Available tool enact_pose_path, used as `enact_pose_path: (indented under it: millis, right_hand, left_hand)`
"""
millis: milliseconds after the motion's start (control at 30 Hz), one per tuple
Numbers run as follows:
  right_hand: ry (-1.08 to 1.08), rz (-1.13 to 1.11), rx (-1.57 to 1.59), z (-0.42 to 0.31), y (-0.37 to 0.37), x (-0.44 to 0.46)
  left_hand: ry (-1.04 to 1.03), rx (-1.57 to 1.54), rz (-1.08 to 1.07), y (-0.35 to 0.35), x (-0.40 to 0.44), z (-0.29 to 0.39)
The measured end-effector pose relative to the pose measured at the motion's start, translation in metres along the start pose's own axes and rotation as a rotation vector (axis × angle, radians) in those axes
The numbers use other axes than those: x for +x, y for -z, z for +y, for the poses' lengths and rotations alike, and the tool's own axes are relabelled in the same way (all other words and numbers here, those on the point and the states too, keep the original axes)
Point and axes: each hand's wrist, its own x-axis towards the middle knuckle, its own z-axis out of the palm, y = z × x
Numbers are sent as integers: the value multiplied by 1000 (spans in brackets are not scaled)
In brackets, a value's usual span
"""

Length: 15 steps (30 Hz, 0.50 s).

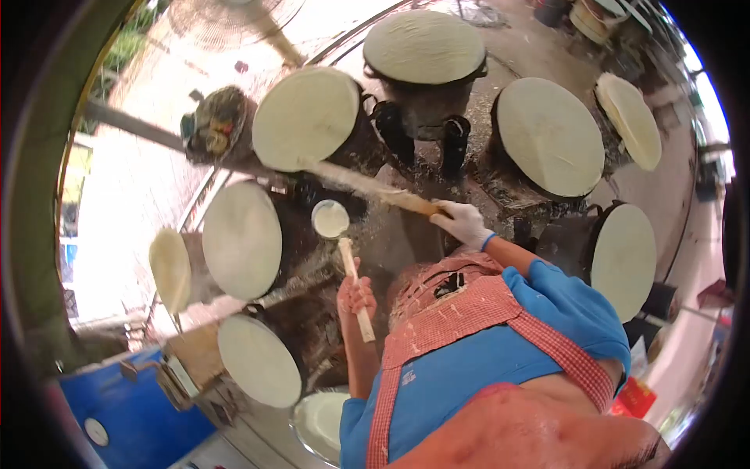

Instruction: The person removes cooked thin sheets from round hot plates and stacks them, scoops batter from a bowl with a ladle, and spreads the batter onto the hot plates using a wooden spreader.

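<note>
My left hand (357,297) is closed around the pale handle of a ladle (330,219), whose round cup holds white liquid. To its right, my gloved right hand (464,223) grips one end of a long wooden stick (371,187). The stick's far end lies at the lower edge of a round, pale-covered pan (306,117). Another pale round surface (242,240) is left of the ladle. Below it sits one more pale-topped pan (260,361). A metal bowl (319,418) with pale contents stands near my left elbow.
More pale-topped round pans stand at the top (424,47), upper right (550,137) and right (623,262). Pale discs hang or lean at the far left (169,271) and upper right (630,121). A blue panel (137,410) is at lower left; a fan (234,17) is above.
</note>
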Motion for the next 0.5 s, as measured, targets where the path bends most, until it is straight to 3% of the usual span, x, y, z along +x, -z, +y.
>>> enact_pose_path:
  millis: [67, 133, 200, 367, 500]
  right_hand:
    - [-75, 218, 156, 28, 38, -6]
    - [-287, 148, 108, 51, 79, -8]
    - [-397, 238, 8, 78, 96, -19]
    - [-643, 375, -58, 82, 123, -80]
    - [-948, 659, -60, 80, 116, -159]
  left_hand:
    - [116, 16, -122, 6, 38, -21]
    - [155, 212, -21, 2, 72, -36]
    - [270, 84, 97, -8, 104, -44]
    - [511, 127, 406, -10, 151, -48]
    - [717, 231, 602, -22, 181, -59]
